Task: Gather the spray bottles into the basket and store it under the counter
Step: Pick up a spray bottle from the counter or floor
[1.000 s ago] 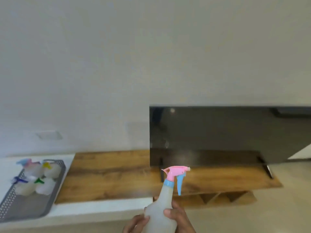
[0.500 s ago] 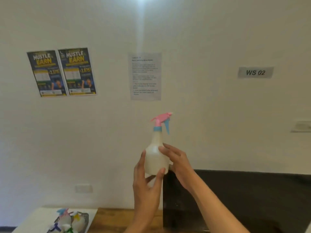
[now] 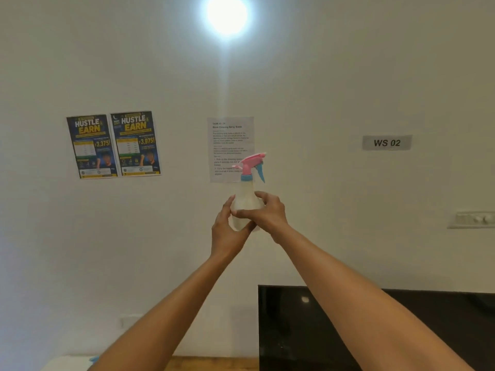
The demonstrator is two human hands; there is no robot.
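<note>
Pink-and-blue-triggered translucent spray bottle (image 3: 246, 199) held upright at arm's length before wall, left hand (image 3: 227, 228) and right hand (image 3: 267, 214) fingers clamped around its body; basket out of view, so bottle judged not yet stowed, under-worktop storage pending.

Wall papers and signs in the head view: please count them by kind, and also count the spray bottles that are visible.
Hustle & Earn posters: 2
White instruction sheet: 1
WS 02 sign: 1
Spray bottle, held by the left hand and the right hand: 1
Total: 5
</note>
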